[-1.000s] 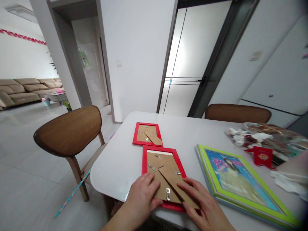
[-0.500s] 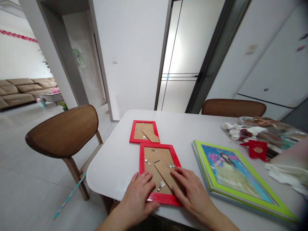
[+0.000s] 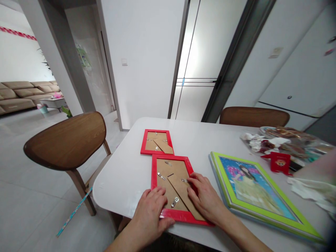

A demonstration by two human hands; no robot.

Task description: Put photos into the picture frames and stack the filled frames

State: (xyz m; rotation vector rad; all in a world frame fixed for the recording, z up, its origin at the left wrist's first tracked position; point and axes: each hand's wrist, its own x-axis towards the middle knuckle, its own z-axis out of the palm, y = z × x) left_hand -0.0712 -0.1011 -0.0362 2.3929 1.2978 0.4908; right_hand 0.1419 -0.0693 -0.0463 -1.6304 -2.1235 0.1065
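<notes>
A red picture frame [image 3: 181,216] lies face down on the white table, its brown backing board [image 3: 168,189] and metal clips showing. My left hand [image 3: 151,211] rests on the frame's lower left corner, fingers spread on the board and thumb on the red edge. The fingers of my right hand [image 3: 204,196] are bent at the metal clip [image 3: 184,180] on the right side, partly hiding it. Beyond, touching its top edge, lies a smaller-looking red frame [image 3: 144,142], also back side up.
To the right lie stacked green frames [image 3: 228,185] with a picture of a figure in a dress. Behind them are a red card [image 3: 280,162], white tissues and plastic bags [image 3: 294,134]. Wooden chairs stand left [image 3: 68,140] and at the far side [image 3: 254,116].
My right hand has moved up and its fingers have curled at the right clip, uncovering the lower right of the frame. My left hand stays on the frame. The view has shifted slightly.
</notes>
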